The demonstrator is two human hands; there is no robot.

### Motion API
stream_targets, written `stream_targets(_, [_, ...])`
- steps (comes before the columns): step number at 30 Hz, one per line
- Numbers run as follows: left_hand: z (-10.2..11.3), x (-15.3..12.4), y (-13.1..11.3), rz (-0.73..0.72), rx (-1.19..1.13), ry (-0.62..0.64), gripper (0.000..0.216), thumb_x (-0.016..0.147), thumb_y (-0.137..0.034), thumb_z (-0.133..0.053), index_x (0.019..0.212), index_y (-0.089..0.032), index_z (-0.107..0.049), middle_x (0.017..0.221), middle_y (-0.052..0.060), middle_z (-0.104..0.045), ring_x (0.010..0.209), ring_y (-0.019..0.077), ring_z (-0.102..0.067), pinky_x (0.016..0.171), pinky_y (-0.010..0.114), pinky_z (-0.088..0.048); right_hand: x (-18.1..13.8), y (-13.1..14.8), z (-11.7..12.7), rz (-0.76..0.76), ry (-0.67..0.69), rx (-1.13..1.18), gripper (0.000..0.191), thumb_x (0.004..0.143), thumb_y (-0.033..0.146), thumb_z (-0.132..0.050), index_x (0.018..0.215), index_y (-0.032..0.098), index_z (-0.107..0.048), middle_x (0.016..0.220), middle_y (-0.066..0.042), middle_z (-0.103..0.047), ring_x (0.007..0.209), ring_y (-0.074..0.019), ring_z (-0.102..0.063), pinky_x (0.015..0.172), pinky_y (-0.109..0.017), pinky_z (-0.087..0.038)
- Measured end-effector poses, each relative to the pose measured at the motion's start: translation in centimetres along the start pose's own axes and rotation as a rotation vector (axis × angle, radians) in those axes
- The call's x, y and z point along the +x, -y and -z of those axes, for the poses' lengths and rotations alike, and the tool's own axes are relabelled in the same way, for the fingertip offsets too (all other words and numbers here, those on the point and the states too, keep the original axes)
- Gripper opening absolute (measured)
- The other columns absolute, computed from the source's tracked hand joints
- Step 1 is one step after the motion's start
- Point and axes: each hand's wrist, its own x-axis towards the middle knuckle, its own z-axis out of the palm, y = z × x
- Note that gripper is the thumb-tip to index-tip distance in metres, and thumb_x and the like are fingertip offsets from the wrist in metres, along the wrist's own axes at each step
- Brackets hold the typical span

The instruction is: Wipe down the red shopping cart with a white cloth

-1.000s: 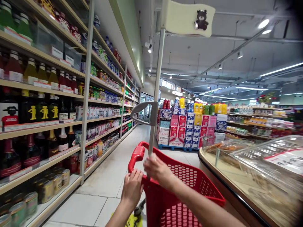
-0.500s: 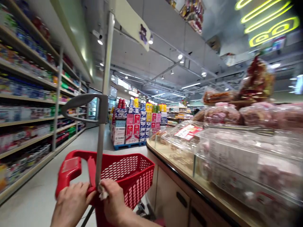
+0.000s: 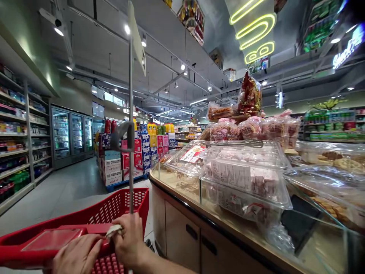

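Observation:
My left hand [image 3: 75, 257] rests on the red handle of a red plastic shopping cart [image 3: 94, 219] at the bottom left, its fingers curled over the handle. My right hand [image 3: 129, 241] is closed on the same handle at the base of a thin metal pole [image 3: 131, 152], and it also pinches a small crumpled white scrap [image 3: 114, 230]. The pole rises from the cart and carries a grey handle [image 3: 121, 135] and a sign at the top.
A bakery counter [image 3: 199, 228] with clear lidded trays of pastries [image 3: 242, 179] stands close on the right. Stacked boxes of drinks on a pallet [image 3: 125, 160] stand ahead. Shelves [image 3: 17, 152] and glass fridges [image 3: 71, 133] line the left aisle.
The view and the cart have swung to the right, from the left shelves toward the bakery counter. Both hands have stayed on the cart handle.

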Motion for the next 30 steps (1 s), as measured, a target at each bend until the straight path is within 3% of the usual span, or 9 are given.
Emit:
stream_targets(3, [0.3,0.6,-5.5,0.085,-0.144,-0.014,0.024,0.072,-0.038,-0.043,0.087,-0.029,-0.06,0.09,0.0,-0.067,0.089,0.0249,-0.058,0.083,0.044,-0.042,0.9,0.9,3.0,-0.059,0.14,0.034,0.033,0.063,0.014,-0.049,0.092,0.023,-0.063,0.096,-0.002,-0.064,0.091,-0.0205,-0.055,0.085,-0.04,-0.043])
stream_targets(7, [1.3,2.1,-10.3,0.149,-0.474,-0.098,0.045,0.071,-0.023,-0.045,0.115,-0.019,-0.049,0.107,0.007,-0.06,0.102,0.0215,-0.054,0.092,0.038,-0.042,1.5,1.8,4.8,-0.095,0.257,0.433,0.038,0.076,0.024,-0.042,0.111,0.015,-0.055,0.114,-0.007,-0.057,0.106,-0.0189,-0.05,0.094,-0.035,-0.037])
stream_targets(10, [2.3,3.3,-8.5,0.127,-0.439,-0.053,0.041,0.076,-0.014,-0.037,0.114,-0.018,-0.051,0.107,0.006,-0.06,0.103,0.0173,-0.054,0.093,0.034,-0.042,1.4,0.5,4.2,-0.138,0.315,0.578,0.042,0.083,0.039,-0.033,0.111,0.017,-0.055,0.117,-0.007,-0.056,0.114,-0.02,-0.045,0.098,-0.037,-0.034])
stream_targets(14, [4.5,3.1,-5.1,0.361,-0.125,-0.084,0.031,0.076,-0.013,-0.04,0.098,-0.019,-0.061,0.106,0.006,-0.059,0.1,0.0194,-0.053,0.09,0.037,-0.043,1.7,-2.6,3.7,-0.239,0.262,0.424,0.056,0.082,0.051,-0.03,0.124,0.017,-0.046,0.126,-0.009,-0.049,0.117,-0.0227,-0.044,0.1,-0.04,-0.031])
stream_targets(19, [3.7,2.6,-8.5,0.135,-0.088,0.123,0.031,0.068,-0.023,-0.056,0.099,-0.02,-0.06,0.118,0.006,-0.053,0.116,0.0242,-0.037,0.099,0.043,-0.033,3.5,-5.6,3.7,-0.353,0.279,0.326,0.064,0.082,0.055,-0.021,0.129,0.016,-0.039,0.114,-0.012,-0.058,0.082,-0.0202,-0.064,0.08,-0.037,-0.046])
stream_targets(22, [3.4,3.0,-10.0,0.075,-0.201,0.19,0.018,0.073,-0.026,-0.053,0.088,-0.021,-0.063,0.111,0.004,-0.058,0.112,0.0196,-0.042,0.099,0.036,-0.034,4.0,-6.5,3.2,-0.296,0.24,0.234,0.063,0.081,0.055,-0.022,0.124,0.015,-0.046,0.107,-0.012,-0.062,0.083,-0.0213,-0.063,0.08,-0.037,-0.046])
stream_targets(24, [3.8,3.5,-9.6,0.176,-0.215,0.204,0.016,0.076,-0.022,-0.048,0.081,-0.02,-0.064,0.103,0.003,-0.061,0.105,0.0167,-0.048,0.093,0.031,-0.039,3.7,-6.6,2.8,-0.258,0.21,0.198,0.063,0.08,0.054,-0.023,0.122,0.014,-0.047,0.107,-0.012,-0.062,0.091,-0.0226,-0.061,0.083,-0.038,-0.044])
stream_targets(28, [4.0,4.0,-9.0,0.504,0.004,0.222,0.034,0.073,-0.018,-0.046,0.106,-0.012,-0.054,0.109,0.013,-0.057,0.104,0.0237,-0.051,0.089,0.038,-0.041,2.9,-5.2,2.1,-0.206,0.143,0.255,0.061,0.082,0.051,-0.022,0.122,0.012,-0.047,0.115,-0.013,-0.057,0.102,-0.0224,-0.056,0.088,-0.038,-0.042])
stream_targets(30, [3.2,4.0,-10.0,0.535,0.039,0.248,0.038,0.075,-0.015,-0.041,0.112,-0.01,-0.05,0.111,0.014,-0.057,0.104,0.0233,-0.051,0.091,0.037,-0.039,2.7,-4.3,1.8,-0.188,0.15,0.285,0.062,0.083,0.05,-0.02,0.124,0.012,-0.044,0.117,-0.013,-0.056,0.104,-0.0219,-0.055,0.089,-0.037,-0.041])
